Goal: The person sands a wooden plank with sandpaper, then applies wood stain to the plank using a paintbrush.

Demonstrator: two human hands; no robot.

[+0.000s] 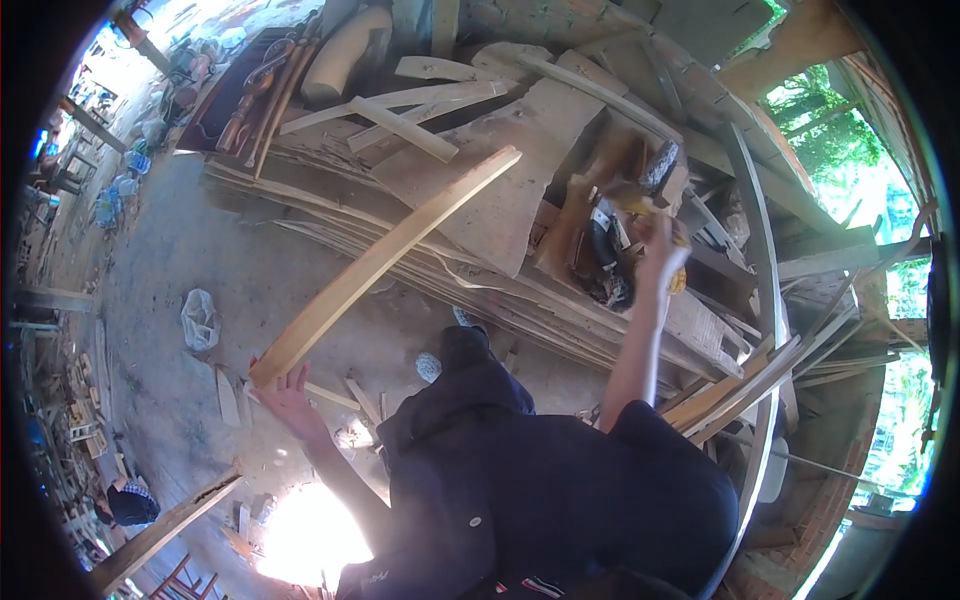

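A long light-coloured wooden board slants up from my left hand, which grips its near end. The far end of the board reaches over the stack of planks. To the right, my right hand is stretched over a pile of tools and wood. Its fingers look curled, with something yellow beside the palm, too blurred to name. Just left of that hand lies a dark power tool with a pale label, in a brownish tray-like hollow.
Stacked wide planks run across the front, with loose offcuts on top. A white plastic bag lies on the floor. A long curved strip rises at my right. Another person is at far left. Bright sunlight hits the floor.
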